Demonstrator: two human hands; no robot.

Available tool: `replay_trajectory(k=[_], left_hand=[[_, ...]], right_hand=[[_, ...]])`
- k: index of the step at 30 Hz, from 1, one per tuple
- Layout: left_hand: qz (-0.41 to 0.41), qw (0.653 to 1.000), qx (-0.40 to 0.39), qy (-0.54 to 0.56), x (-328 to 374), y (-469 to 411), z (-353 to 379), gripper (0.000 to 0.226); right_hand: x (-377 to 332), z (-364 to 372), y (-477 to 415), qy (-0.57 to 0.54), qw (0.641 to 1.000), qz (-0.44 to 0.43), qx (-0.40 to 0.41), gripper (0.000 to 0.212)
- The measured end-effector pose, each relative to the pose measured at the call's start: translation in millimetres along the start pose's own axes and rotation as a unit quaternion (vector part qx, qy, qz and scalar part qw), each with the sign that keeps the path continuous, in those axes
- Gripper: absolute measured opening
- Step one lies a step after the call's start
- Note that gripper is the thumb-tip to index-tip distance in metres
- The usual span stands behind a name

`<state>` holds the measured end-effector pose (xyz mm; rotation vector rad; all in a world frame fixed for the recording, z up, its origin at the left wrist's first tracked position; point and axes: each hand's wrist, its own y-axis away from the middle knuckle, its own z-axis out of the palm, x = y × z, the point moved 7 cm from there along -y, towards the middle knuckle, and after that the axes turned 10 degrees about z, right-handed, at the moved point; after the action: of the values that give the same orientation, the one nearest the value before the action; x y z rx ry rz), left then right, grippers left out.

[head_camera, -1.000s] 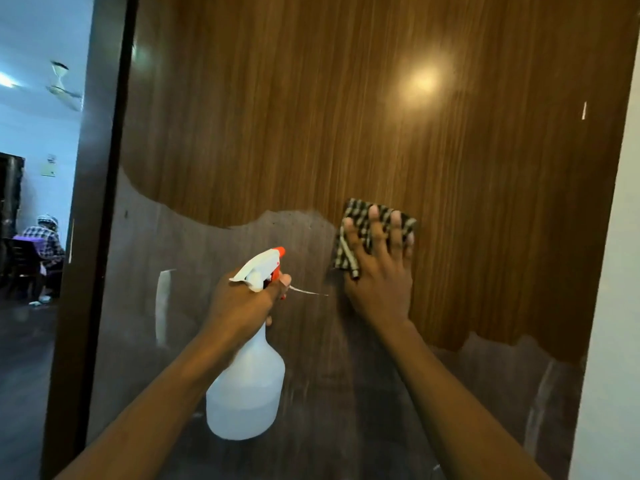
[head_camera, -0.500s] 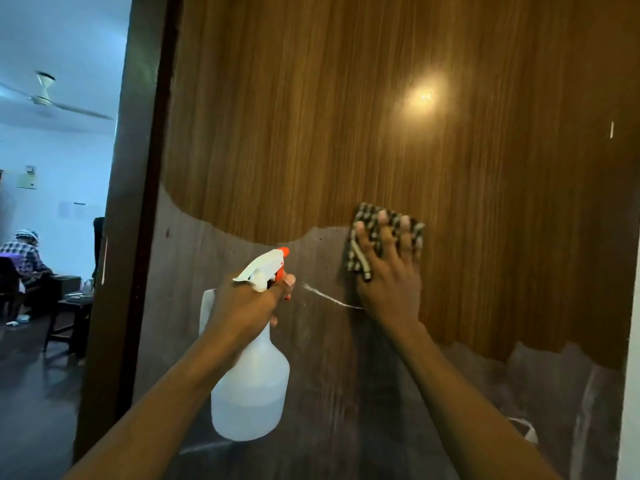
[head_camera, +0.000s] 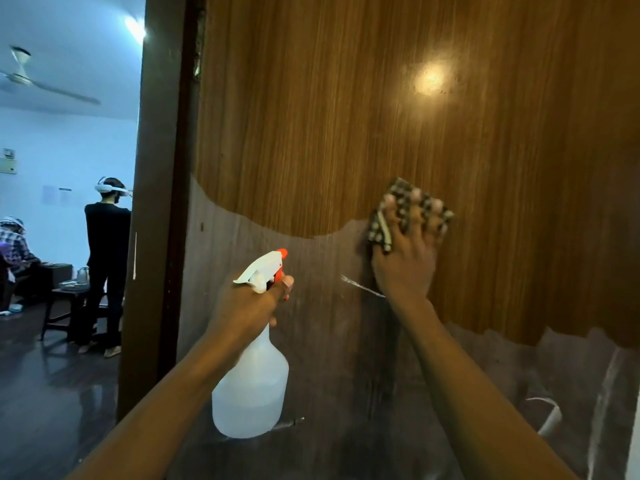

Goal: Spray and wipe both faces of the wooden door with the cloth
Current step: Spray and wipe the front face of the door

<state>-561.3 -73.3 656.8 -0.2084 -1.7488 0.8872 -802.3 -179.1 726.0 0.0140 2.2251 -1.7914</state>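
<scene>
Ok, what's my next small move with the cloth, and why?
Probably drag the checked cloth down-left across the dull grey patch: your right hand presses it flat at that patch's upper edge, and the spray bottle in your left hand aims there.

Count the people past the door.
2. A standing person in a white headset, left of the door frame; a seated person at the far left edge. The door may hide others.

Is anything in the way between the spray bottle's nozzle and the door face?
Nothing visible. The left hand holds the spray bottle just short of the door, with open surface ahead of its nozzle. The right hand presses the cloth flat farther right.
</scene>
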Motion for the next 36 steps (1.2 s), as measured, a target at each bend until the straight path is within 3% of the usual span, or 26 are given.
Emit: replay_trajectory(k=[4, 7, 9, 11, 13, 15, 17, 20, 23, 26, 29, 31, 36], left_hand=[[-0.005, 1.000, 0.002, -0.007, -2.3, -5.5, -13.8, 0.040], [-0.014, 1.000, -0.005, -0.017, -2.9, -0.8, -13.8, 0.037], [-0.027, 0.999, -0.004, -0.017, -5.9, 9.8, -15.5, 0.032], [-0.018, 1.000, 0.010, -0.022, -6.8, 18.0, -25.7, 0.033], [-0.008, 0.999, 0.024, -0.028, -8.3, 20.9, -38.4, 0.035], [-0.011, 0.999, 0.041, -0.027, -12.9, 23.4, -51.9, 0.040], [-0.019, 0.998, 0.056, -0.033, -19.4, 25.4, -66.5, 0.043], [-0.025, 0.998, 0.053, -0.030, -27.1, 26.1, -77.7, 0.046], [-0.017, 0.998, 0.050, -0.018, -36.2, 20.3, -84.5, 0.047], [-0.020, 0.998, 0.044, -0.032, -42.9, 10.8, -99.8, 0.047], [-0.002, 0.998, 0.037, -0.056, -42.7, 0.8, -124.7, 0.036], [0.020, 0.998, 0.029, -0.056, -41.7, -1.4, -137.3, 0.034], [0.054, 0.998, 0.008, -0.027, -48.4, -12.2, -166.5, 0.034]], right_hand=[[-65.4, 20.2, 32.5, 0.033, 0.983, -0.176, -0.046, 0.072], [-32.2, 19.2, 77.3, 0.039, 0.965, -0.255, -0.042, 0.069], [10.3, 8.2, 93.2, 0.031, 0.973, -0.225, -0.032, 0.068], [37.9, -1.6, 87.9, 0.007, 0.992, -0.119, -0.032, 0.069], [32.9, -2.6, 71.5, -0.009, 1.000, -0.010, -0.024, 0.069], [-5.3, 1.0, 56.2, -0.033, 0.999, 0.024, -0.016, 0.068], [-60.7, 10.6, 52.0, -0.052, 0.998, -0.020, -0.010, 0.065], [-126.1, 26.9, 82.6, -0.040, 0.987, -0.152, -0.033, 0.069], [-127.5, 35.5, 119.8, -0.041, 0.966, -0.252, -0.027, 0.062], [-97.3, 32.2, 128.1, -0.032, 0.973, -0.227, -0.011, 0.067], [-107.8, 21.9, 100.3, -0.034, 0.998, -0.060, -0.008, 0.069], [-151.6, 14.9, 78.6, -0.044, 0.999, -0.018, 0.018, 0.064], [-269.0, 39.8, 83.1, -0.040, 0.982, -0.185, -0.013, 0.067]])
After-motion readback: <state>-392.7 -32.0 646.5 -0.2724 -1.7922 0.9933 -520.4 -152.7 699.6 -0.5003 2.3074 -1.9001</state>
